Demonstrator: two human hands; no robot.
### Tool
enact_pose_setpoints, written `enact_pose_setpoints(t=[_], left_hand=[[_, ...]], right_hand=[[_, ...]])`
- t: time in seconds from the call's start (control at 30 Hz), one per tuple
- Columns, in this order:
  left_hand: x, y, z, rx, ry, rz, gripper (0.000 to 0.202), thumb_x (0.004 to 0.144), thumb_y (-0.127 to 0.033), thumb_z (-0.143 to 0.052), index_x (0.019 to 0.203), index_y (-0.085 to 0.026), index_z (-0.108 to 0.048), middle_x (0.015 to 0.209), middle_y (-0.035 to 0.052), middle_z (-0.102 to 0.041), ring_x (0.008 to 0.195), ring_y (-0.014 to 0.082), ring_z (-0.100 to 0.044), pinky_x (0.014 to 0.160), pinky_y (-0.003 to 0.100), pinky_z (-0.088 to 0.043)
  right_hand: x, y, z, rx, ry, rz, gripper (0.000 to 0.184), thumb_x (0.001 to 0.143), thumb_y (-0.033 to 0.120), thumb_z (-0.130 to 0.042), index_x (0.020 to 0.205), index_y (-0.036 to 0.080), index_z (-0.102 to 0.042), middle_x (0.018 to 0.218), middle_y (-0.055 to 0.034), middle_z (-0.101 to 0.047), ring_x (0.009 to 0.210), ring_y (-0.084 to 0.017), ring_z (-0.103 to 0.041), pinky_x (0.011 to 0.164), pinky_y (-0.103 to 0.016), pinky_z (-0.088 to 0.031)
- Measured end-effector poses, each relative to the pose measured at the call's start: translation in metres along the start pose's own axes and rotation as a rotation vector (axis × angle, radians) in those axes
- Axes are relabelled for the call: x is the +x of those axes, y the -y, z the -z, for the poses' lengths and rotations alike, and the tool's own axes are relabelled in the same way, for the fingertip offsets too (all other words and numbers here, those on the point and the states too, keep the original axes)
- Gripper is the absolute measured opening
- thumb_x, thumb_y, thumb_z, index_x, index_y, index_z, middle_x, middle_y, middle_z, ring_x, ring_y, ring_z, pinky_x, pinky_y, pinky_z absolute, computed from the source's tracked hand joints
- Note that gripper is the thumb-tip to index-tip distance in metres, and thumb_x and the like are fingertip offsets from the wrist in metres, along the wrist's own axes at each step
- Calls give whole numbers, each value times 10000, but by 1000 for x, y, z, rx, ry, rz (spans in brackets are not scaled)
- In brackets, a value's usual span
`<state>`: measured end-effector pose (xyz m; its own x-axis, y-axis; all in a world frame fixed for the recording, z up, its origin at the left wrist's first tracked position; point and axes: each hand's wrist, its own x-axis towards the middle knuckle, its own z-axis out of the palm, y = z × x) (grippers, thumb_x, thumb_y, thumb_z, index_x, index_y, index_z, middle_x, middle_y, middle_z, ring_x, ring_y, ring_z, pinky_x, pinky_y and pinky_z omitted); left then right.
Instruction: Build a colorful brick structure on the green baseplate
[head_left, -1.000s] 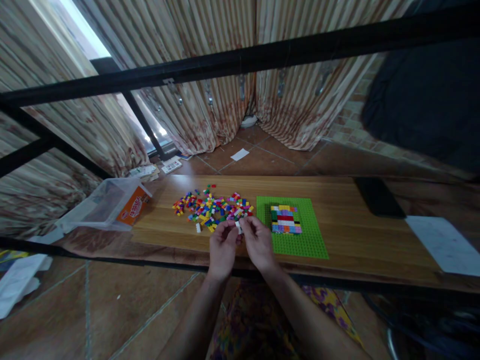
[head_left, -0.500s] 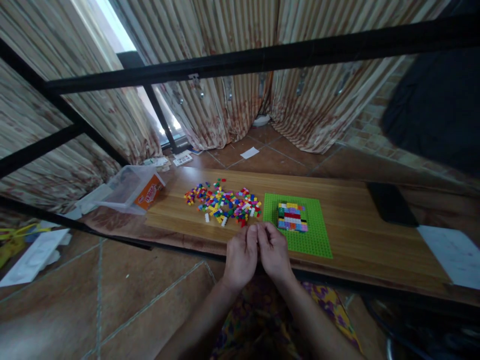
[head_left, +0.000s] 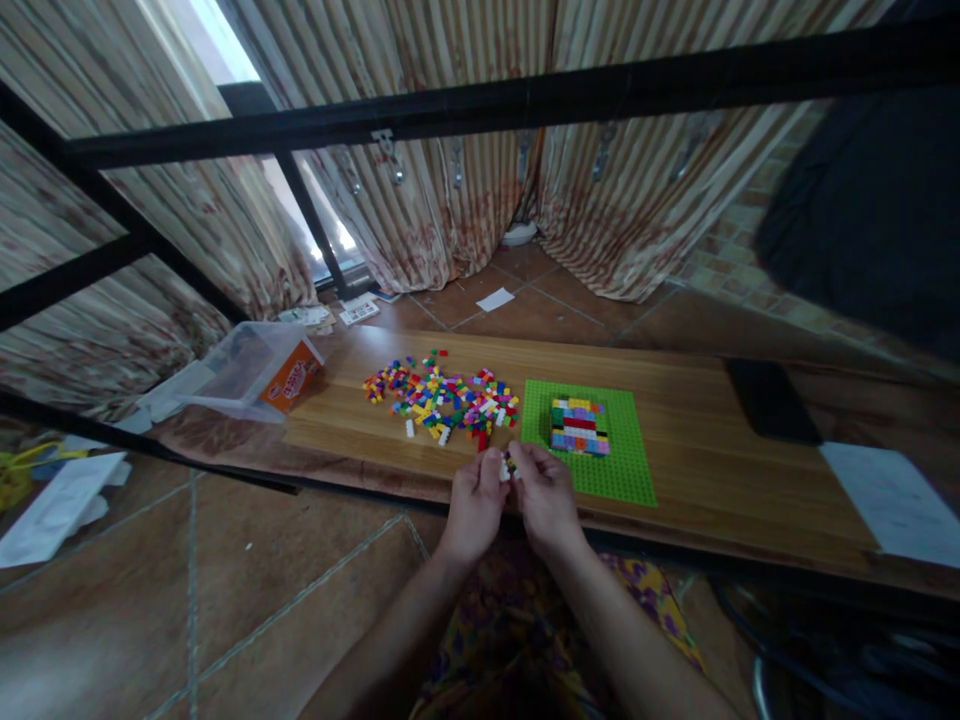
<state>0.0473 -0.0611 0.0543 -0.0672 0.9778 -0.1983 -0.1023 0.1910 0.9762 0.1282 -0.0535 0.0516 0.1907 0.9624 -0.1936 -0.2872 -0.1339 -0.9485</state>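
Note:
My left hand [head_left: 475, 505] and my right hand [head_left: 547, 497] meet at the near edge of the board, fingers pinched. Between their fingertips show a few small toy building bricks [head_left: 509, 466], white and yellowish; the fingers cover most of them, so I cannot tell how they join. Just right of my right hand, a flat block of multicoloured bricks [head_left: 580, 427] is mounted on a green baseplate [head_left: 634, 470]. Beyond my left hand lies a loose pile of coloured bricks [head_left: 450, 400], with a red brick [head_left: 482, 440] close to my fingers.
The wooden board [head_left: 690, 440] carries a dark phone-like slab [head_left: 772, 400] and a white sheet [head_left: 892, 500] at right. A clear plastic box [head_left: 247, 370] with an orange label lies at left. A black metal bar [head_left: 480, 112] crosses above the board.
My hands have parted slightly at the fingertips, so the small bricks between them now show. The whole view has shifted a little; the pile and baseplate look the same.

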Motion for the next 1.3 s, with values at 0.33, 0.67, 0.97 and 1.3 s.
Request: enact_pose_setpoints(t=[0.33,0.67,0.97,1.3], left_hand=[[35,7,46,118,-153,46,433,799,-594,-532,659,-185,-499,519,-41,-477,440,87,-439,443,206,-349],[105,-11,79,985,-268,-127,360,909,-400,-427,658,-182,-566,620,33,-601,633,153,-575,581,245,-338],[111,-19,74,1108,-279,-149,349,927,-401,-426,776,-180,-651,667,35,-633,656,157,-582,606,246,-331],[51,15,84,1055,-284,-116,173,872,-343,-535,920,-202,-622,763,24,-682,715,161,-644,624,231,-384]], right_hand=[[67,4,-15,-721,92,279,314,903,430,-505,744,193,-636,626,-4,-626,605,-142,-570,580,-238,-387],[124,6,-50,-1469,259,320,336,975,367,-420,998,182,-699,970,-115,-740,920,-226,-681,768,-292,-440],[121,14,-34,-1427,203,347,352,993,332,-379,977,203,-707,934,-94,-749,870,-203,-681,748,-273,-416],[46,-24,-7,-1225,193,315,258,904,356,-563,1105,195,-591,1025,-67,-710,894,-194,-666,743,-271,-448]])
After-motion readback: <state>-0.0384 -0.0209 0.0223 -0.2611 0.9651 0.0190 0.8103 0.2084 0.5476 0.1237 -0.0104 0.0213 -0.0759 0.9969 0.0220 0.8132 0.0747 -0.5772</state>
